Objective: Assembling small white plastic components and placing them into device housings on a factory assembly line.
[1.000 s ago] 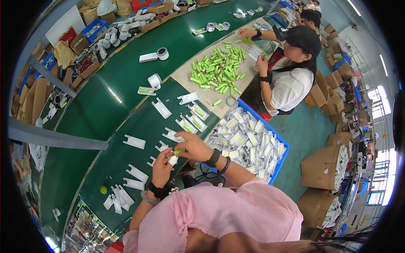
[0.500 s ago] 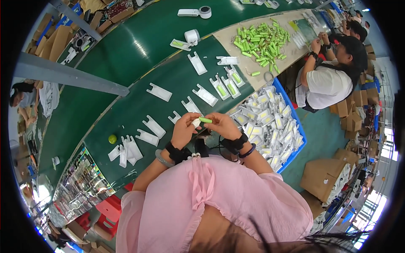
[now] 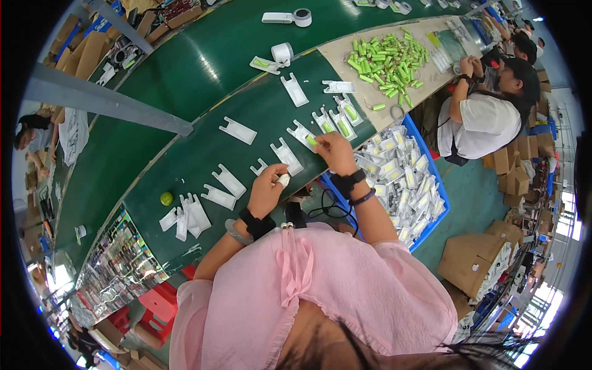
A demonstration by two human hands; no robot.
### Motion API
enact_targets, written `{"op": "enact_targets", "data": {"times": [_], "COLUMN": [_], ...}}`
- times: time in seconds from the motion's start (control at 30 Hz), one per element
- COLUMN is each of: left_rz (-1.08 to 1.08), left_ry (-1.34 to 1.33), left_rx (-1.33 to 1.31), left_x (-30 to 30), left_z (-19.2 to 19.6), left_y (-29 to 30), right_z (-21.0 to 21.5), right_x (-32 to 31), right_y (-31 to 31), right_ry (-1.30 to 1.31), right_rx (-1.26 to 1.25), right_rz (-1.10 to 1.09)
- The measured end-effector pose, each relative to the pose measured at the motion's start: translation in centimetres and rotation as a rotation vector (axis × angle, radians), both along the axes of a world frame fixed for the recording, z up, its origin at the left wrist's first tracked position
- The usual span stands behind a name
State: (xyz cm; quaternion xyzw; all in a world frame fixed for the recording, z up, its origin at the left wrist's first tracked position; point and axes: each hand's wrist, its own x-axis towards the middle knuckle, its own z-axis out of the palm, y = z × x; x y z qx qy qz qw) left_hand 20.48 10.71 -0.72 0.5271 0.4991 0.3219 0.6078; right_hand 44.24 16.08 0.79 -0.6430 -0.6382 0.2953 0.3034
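Observation:
My right hand (image 3: pixel 336 153) pinches a small green battery cell (image 3: pixel 312 141) at the near end of a white plastic housing (image 3: pixel 299 131) on the green table (image 3: pixel 185 163). Whether the cell rests inside the housing, I cannot tell. Closer to me, my left hand (image 3: pixel 266 192) is closed around a small white piece (image 3: pixel 283 180), mostly hidden by the fingers. Just beyond that hand lies another white housing (image 3: pixel 287 157). To the right, housings with green cells in them (image 3: pixel 345 117) sit side by side.
A heap of green cells (image 3: pixel 388 61) covers part of a beige board at the far right. Beside my right arm stands a blue bin (image 3: pixel 441 203) full of white lamp parts. A grey post (image 3: pixel 111 102) rises at the left. One co-worker (image 3: pixel 487 117) sits at the right.
My hands have moved apart. The right one carried the green cell away and rightward to a housing; the left kept the white piece and shifted slightly nearer me.

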Motion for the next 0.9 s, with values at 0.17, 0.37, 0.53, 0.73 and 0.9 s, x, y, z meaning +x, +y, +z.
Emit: {"op": "enact_targets", "data": {"times": [0.17, 0.37, 0.53, 0.73, 0.9], "left_rz": [0.001, 0.025, 0.003, 0.002, -0.001], "left_ry": [0.071, 0.06, 0.076, 0.073, 0.076], "left_rx": [-0.031, -0.055, -0.064, -0.076, -0.073], "left_x": [-1.4, -2.3, -2.6, -2.1, -2.3], "left_z": [0.1, 0.0, -0.3, 0.4, 0.6], "left_y": [-1.1, -1.8, -2.1, -2.0, -2.1], "right_z": [-1.4, -3.4, -3.5, -3.5, -2.2], "right_x": [-0.1, -0.3, -0.9, -0.7, 0.5], "right_y": [2.4, 2.8, 2.4, 2.1, 1.6], "right_ry": [-0.072, -0.162, -0.243, -0.236, 0.017], "right_rx": [-0.04, -0.116, -0.142, -0.173, -0.09], "right_rz": [0.007, 0.047, 0.006, 0.005, -0.088]}}
